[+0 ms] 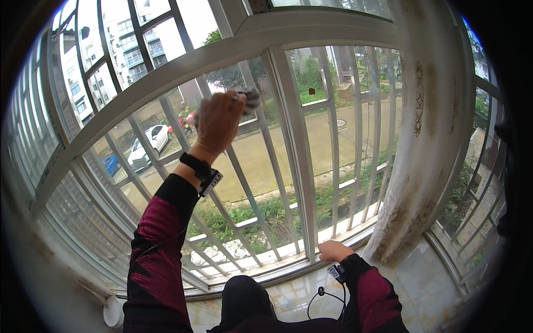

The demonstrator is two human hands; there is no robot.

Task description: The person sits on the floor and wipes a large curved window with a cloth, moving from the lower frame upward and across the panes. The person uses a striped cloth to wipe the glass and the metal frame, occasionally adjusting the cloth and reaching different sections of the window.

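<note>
My left hand (218, 120) is raised against the left sliding window pane (266, 166). Its fingers are closed on a dark grey, bunched cloth (251, 101), blurred at the edges, which looks pressed to the glass. Low on the right, my right hand (335, 251) is at the bottom of the white window frame (306, 208), beside the upright stile. Its fingers are turned away and partly hidden, so whether they grip the frame cannot be told. Each wrist wears a black strap with a small tagged device.
Metal security bars (245, 187) stand outside the glass. A patterned, stained curtain (416, 166) hangs at the right. Below the window runs a marble-look tiled sill (291, 291), with a black cable loop (310, 303) over it. A white round container (113, 312) is at the lower left.
</note>
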